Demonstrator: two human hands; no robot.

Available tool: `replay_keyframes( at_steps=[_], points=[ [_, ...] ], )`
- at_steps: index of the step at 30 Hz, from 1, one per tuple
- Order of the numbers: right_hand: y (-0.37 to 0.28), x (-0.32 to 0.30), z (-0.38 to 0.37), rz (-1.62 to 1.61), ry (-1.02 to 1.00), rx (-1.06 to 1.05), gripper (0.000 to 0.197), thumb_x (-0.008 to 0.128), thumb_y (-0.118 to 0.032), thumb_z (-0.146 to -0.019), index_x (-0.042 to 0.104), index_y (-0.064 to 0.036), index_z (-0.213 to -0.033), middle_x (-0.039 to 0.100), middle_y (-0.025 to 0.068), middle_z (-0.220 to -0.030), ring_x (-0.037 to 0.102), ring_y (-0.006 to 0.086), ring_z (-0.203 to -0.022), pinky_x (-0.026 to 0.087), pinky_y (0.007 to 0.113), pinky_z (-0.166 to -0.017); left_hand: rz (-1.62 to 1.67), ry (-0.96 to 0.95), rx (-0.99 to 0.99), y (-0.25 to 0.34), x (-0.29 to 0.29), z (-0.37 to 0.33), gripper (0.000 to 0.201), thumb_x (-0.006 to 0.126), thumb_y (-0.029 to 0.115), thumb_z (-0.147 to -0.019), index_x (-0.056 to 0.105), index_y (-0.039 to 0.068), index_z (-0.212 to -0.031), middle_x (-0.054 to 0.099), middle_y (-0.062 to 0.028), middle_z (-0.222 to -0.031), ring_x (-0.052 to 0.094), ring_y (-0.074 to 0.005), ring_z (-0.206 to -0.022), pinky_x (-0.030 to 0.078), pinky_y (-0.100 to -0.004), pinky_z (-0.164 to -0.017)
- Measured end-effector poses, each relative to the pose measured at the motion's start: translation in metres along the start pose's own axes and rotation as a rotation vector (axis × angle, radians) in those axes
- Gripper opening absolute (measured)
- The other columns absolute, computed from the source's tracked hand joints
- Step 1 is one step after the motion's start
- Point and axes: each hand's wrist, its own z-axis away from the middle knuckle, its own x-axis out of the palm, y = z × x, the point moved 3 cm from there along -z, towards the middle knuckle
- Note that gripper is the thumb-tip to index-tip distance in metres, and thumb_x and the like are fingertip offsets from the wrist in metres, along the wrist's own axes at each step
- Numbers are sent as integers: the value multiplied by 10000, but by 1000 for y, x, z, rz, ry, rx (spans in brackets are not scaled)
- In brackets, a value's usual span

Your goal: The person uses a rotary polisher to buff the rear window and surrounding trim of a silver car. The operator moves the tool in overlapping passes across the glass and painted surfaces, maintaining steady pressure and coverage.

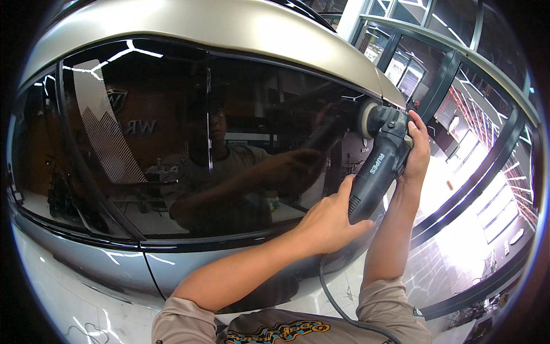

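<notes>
A black electric polisher (pixel 379 157) slants up to the right, its pale round pad (pixel 367 119) against the rear end of a car's dark side window (pixel 269 132). My left hand (pixel 337 221) is wrapped round the lower end of its body, thumb along the top. Up at the head, my right hand (pixel 418 146) grips the polisher from the right side, fingers curled over its edge. Part of each hand's grip is hidden behind the tool. The window glass mirrors my arms and the polisher.
The car's gold roof (pixel 200 26) curves above the window, and its grey-blue door (pixel 200 266) lies below. From the polisher a dark cord (pixel 332 295) hangs past my shirt. Dark-framed glass doors (pixel 452 86) stand at the right. Pale tiled floor (pixel 74 309) shows at the lower left.
</notes>
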Motion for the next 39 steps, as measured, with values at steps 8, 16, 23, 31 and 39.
replay_keyframes(
  at_steps=[8, 16, 23, 31, 39],
  points=[
    [-35, 88, 39, 90, -63, -55, 407, 642, -181, -940, 636, 21, -1292, 652, 104, -1147, 616, 163, -1017, 467, 267, -934, 113, 74, -40, -9, -40, 61, 1024, 803, 336, -839, 160, -10, -1556, 684, -306, -1096, 736, -391, -912, 559, -415, -836],
    [-40, 119, 59, 71, -93, -50, 388, 629, -164, -947, 643, 13, -1292, 657, 114, -1184, 629, 176, -1050, 481, 281, -947, 129, 102, 4, -16, -64, 97, 1037, 799, 359, -835, 166, -47, -1548, 695, -304, -1028, 738, -379, -862, 560, -428, -803],
    [-17, 66, 36, 4, -17, -29, 403, 563, -147, -971, 587, 30, -1333, 649, 134, -1187, 658, 197, -1035, 545, 310, -902, 90, -13, 17, -12, -53, 55, 1025, 766, 365, -846, 166, -101, -1534, 692, -291, -839, 728, -380, -710, 562, -425, -721],
    [-7, 46, 23, 6, 20, -14, 396, 564, -144, -978, 581, 38, -1328, 679, 129, -1114, 682, 185, -972, 564, 300, -858, 59, -30, 21, -11, -47, 30, 1011, 754, 379, -853, 177, -92, -1536, 687, -311, -858, 729, -394, -732, 559, -437, -725],
    [-30, 83, 49, 45, 8, -33, 344, 593, -145, -984, 621, -10, -1300, 648, 86, -1111, 628, 137, -960, 509, 267, -867, 42, -57, -50, -8, -63, 63, 1049, 780, 417, -846, 164, -41, -1561, 686, -325, -983, 727, -416, -826, 552, -429, -763]
  ],
)
